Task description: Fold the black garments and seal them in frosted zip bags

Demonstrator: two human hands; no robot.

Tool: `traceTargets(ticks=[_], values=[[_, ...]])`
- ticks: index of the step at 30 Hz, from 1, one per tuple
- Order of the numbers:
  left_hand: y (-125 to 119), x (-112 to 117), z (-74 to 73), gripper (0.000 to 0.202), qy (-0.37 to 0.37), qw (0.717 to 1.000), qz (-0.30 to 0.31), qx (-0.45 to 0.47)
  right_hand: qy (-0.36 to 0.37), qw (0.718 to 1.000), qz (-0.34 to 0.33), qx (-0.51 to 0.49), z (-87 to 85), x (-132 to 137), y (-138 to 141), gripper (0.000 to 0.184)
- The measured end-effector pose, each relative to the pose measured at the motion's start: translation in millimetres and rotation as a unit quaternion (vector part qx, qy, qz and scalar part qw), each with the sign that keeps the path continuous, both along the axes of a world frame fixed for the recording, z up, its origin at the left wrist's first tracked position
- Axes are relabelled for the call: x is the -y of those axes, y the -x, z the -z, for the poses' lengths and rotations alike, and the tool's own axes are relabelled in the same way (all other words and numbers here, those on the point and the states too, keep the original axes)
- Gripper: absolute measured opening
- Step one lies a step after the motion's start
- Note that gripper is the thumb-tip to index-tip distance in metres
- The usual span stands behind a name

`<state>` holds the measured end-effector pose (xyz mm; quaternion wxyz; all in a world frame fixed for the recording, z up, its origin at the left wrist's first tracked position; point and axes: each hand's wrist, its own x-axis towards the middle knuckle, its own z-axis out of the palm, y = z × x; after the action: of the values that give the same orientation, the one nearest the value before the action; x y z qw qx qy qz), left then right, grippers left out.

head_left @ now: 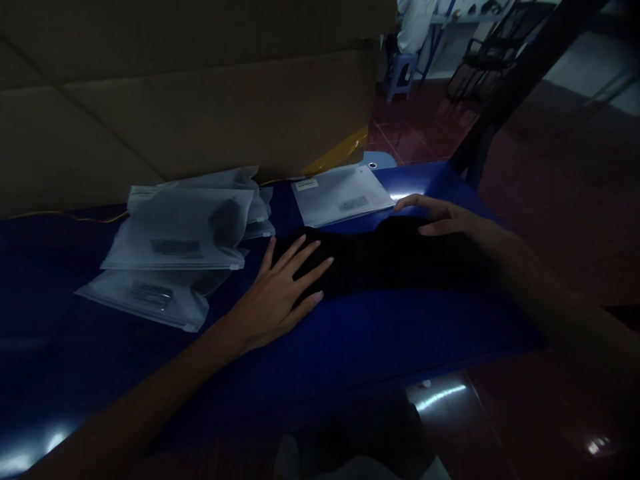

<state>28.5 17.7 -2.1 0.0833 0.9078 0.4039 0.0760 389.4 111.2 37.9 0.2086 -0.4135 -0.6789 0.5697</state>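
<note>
A black garment [395,260] lies spread on the blue table [350,340]. My left hand [277,297] rests flat on the garment's left end, fingers stretched out and apart. My right hand [445,217] lies flat on its right end, fingers extended toward a frosted zip bag [343,195] just beyond. Neither hand grips anything.
A pile of frosted zip bags [183,230] with dark contents sits at the left, another bag [145,297] in front of it. A big cardboard box [190,93] stands behind. The table's right edge drops to a red tiled floor [560,213]; a plastic stool [401,72] stands far back.
</note>
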Motion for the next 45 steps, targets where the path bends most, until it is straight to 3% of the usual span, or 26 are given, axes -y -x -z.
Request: traceTargets(ticks=[5,9,12,14,16,18,22,24,26,28,31,34,40,45], values=[[0,1,-3.0,0.065,0.032,0.999,0.001,0.021,0.041,0.999,0.011,-0.020,-10.2,4,37,0.046],[3,2,-9.2,0.084,0.105,0.988,0.003,0.110,0.060,0.995,0.010,-0.072,-8.5,15,76,0.029],[5,3,-11.4,0.090,0.140,0.970,-0.020,0.198,0.106,0.985,-0.003,-0.133,1.3,27,96,0.046],[5,3,-10.5,0.096,0.141,0.962,-0.038,0.232,0.091,0.984,-0.031,-0.151,9.5,34,101,0.052],[4,2,-8.1,0.095,0.114,0.963,-0.052,0.240,0.040,0.986,-0.050,-0.156,17.5,40,101,0.052],[2,0,-5.1,0.083,0.076,0.971,-0.053,0.219,-0.029,0.986,-0.061,-0.149,24.4,45,99,0.045],[1,-1,-0.2,0.058,0.032,0.989,-0.031,0.144,-0.206,0.975,-0.054,-0.056,33.9,50,97,0.033],[2,-1,1.4,0.056,0.010,0.991,-0.031,0.128,-0.349,0.936,-0.035,-0.028,37.7,51,97,0.028],[3,-2,2.4,0.057,-0.011,0.992,-0.035,0.123,-0.495,0.869,-0.019,0.000,41.1,52,97,0.025],[5,-3,2.8,0.058,-0.026,0.992,-0.035,0.117,-0.572,0.819,-0.017,0.046,43.7,51,98,0.028],[6,-5,2.7,0.059,-0.047,0.994,-0.028,0.099,-0.563,0.811,-0.054,0.150,46.0,51,97,0.051],[6,-4,2.0,0.057,-0.051,0.996,-0.029,0.064,-0.525,0.812,-0.110,0.231,47.2,51,95,0.061],[11,-6,-2.6,0.065,-0.014,1.000,0.006,0.019,-0.505,0.812,-0.124,0.265,43.3,49,91,0.055],[13,-7,-5.4,0.049,-0.040,0.998,0.022,0.037,-0.489,0.827,-0.101,0.257,36.8,44,88,0.046]])
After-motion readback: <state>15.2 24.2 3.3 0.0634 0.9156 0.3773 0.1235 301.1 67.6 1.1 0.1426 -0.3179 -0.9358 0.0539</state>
